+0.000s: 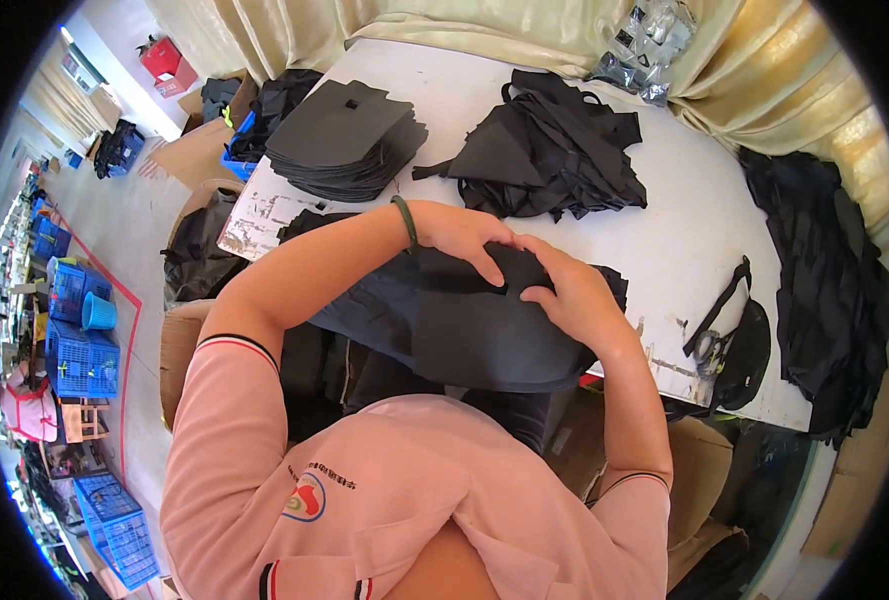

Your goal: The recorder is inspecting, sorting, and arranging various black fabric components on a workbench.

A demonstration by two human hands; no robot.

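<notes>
Fabric piece (474, 330) lies under both hands' fingers (489, 262).

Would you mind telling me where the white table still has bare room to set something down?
The white table is bare between the loose black fabric heap and the dark pile on the right, and along its far edge. A narrow strip separates the flat stack from the heap. The near edge is crowded: both hands press black pieces there.
</notes>
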